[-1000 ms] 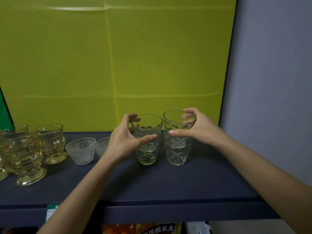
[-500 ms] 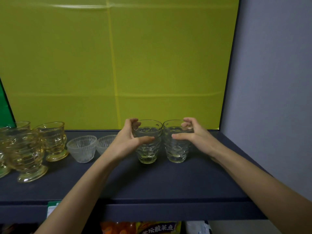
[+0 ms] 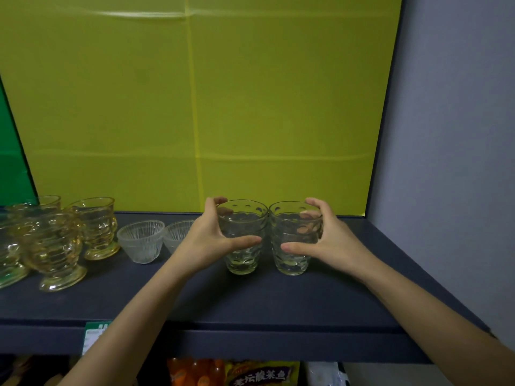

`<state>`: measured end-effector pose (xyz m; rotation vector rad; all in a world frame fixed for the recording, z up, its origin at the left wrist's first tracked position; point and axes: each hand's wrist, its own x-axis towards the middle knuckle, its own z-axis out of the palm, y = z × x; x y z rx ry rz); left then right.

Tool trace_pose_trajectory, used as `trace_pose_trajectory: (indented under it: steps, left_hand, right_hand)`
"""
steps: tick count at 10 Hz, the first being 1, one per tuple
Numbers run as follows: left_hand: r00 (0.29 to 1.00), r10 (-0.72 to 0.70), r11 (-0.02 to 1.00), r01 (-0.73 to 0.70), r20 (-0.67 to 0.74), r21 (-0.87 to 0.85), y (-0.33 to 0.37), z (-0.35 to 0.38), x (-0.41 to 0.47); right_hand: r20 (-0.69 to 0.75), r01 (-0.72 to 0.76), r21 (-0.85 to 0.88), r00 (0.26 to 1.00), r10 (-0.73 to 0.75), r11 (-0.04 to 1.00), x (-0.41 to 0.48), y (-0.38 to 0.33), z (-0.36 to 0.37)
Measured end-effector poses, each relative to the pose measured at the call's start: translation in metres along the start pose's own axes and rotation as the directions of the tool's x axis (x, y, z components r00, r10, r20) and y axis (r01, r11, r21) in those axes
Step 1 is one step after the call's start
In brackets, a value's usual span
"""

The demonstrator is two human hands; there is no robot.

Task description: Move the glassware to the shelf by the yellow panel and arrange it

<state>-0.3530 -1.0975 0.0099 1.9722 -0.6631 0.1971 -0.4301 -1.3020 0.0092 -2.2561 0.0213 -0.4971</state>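
Two clear dimpled tumblers stand side by side on the dark shelf in front of the yellow panel. My left hand wraps the left tumbler, thumb across its front and fingers behind. My right hand grips the right tumbler the same way. The two rims touch or nearly touch. Both bases rest on the shelf.
Two small ribbed clear bowls sit left of the tumblers, the second bowl partly behind my left hand. Several amber footed cups crowd the shelf's left end. A grey wall closes the right side. Snack packets lie below.
Both hands have set the tumblers down toward the back of the shelf and slid their grip lower on the glass; the tumblers now stand closer together.
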Motion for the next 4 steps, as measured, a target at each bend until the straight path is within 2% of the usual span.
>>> trace_pose_trajectory:
  steps: [3,4]
  left_hand:
    - [1.0,0.014,1.0,-0.014,-0.004,0.025,0.003,-0.006,-0.01]
    - [0.998,0.054,0.999,-0.053,-0.02,0.009,0.011,-0.013,-0.015]
  right_hand:
    - [0.053,-0.017,-0.045,0.998,0.019,0.999,-0.006,-0.009,-0.001]
    - [-0.005,-0.027,-0.06,1.0,0.027,0.998,-0.011,-0.019,-0.01]
